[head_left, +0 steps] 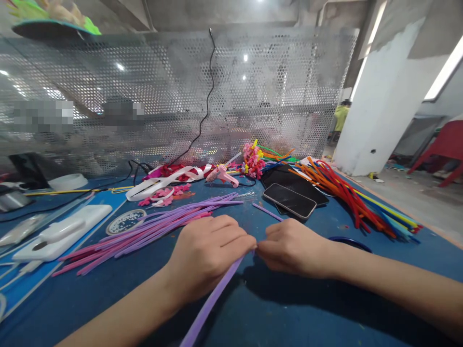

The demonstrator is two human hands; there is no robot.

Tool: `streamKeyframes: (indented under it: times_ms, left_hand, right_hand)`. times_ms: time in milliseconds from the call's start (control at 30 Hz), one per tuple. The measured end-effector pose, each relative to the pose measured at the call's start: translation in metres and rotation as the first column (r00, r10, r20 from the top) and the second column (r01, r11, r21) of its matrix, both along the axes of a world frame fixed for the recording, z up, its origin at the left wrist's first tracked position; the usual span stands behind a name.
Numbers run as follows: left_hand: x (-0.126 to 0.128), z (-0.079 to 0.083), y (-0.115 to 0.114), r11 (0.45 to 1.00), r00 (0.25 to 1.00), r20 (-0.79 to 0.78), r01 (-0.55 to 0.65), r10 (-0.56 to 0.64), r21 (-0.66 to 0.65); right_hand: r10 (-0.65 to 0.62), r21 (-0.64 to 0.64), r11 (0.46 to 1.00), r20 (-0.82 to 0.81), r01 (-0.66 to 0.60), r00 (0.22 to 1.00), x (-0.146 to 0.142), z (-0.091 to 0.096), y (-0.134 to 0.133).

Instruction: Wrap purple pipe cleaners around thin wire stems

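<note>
My left hand (208, 255) is closed in a pinch on a purple pipe cleaner (211, 303) that runs down toward the near edge of the blue table (289, 308). My right hand (291, 246) is closed too, its fingertips meeting the left hand's at the same pipe cleaner. A short purple end (266, 211) sticks out beyond the right hand's knuckles. Just left of my hands lies a loose bundle of purple and pink pipe cleaners (152, 226).
A smartphone (289, 200) lies on a dark tablet (289, 180) behind my hands. Red, orange and yellow pipe cleaners (354, 202) fan out at right. A pink glue gun (222, 176), ribbon (162, 183), small flowers (253, 161) and a perforated metal screen (181, 96) stand behind. White items (61, 231) lie at left.
</note>
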State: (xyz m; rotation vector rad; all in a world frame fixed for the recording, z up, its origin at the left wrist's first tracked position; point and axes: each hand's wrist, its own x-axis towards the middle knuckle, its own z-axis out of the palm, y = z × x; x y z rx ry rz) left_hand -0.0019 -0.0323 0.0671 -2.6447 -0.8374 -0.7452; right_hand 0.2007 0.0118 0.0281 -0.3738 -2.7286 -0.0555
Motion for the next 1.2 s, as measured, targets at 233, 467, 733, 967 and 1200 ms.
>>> streamKeyframes:
  times_ms: [233, 467, 733, 967, 1200]
  left_hand:
    - [-0.002, 0.006, 0.011, 0.639, 0.979, 0.146, 0.021, 0.143, -0.769]
    - [-0.008, -0.007, 0.019, 0.424, 0.912, 0.289, 0.147, 0.292, -0.894]
    - [-0.005, -0.021, 0.024, 0.327, 0.737, 0.475, 0.353, 0.48, -0.877]
    - [0.002, -0.033, 0.016, 0.651, 0.653, 0.634, 0.274, 0.414, -0.708]
    - [-0.004, -0.008, 0.001, 0.982, 0.987, 0.16, 0.027, 0.004, -0.189]
  right_hand:
    - [0.262, 0.052, 0.96, 0.189, -0.276, 0.947, -0.001, -0.003, 0.0]
    - [0.148, -0.266, 0.959, 0.163, -0.101, 0.976, -0.008, -0.006, -0.012]
    - [0.095, -0.287, 0.954, 0.02, -0.085, 0.995, -0.005, -0.01, -0.019]
    - [-0.499, -0.731, 0.682, -0.434, 0.031, 0.75, -0.006, -0.008, -0.002]
    - [-0.382, -0.656, 0.736, -0.199, 0.167, 0.902, -0.01, -0.007, 0.007]
